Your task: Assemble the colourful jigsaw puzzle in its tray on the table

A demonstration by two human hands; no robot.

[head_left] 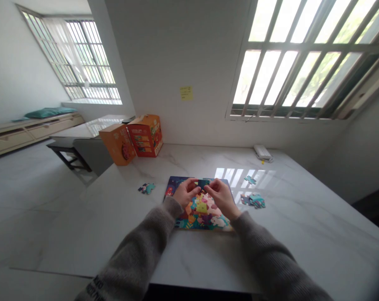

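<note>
Your left hand (pixel 186 192) and right hand (pixel 221 195) pinch the dark piece (pixel 203 183) at opposite edges, at the puzzle's (pixel 202 208) 12 o'clock side. Hold it level, align its outline, then press evenly. Leave the loose pieces (pixel 257 201) at 3 o'clock undisturbed.

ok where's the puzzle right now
In the head view, the puzzle is below centre on the table, under the left hand and right hand, loose pieces either side.
</note>
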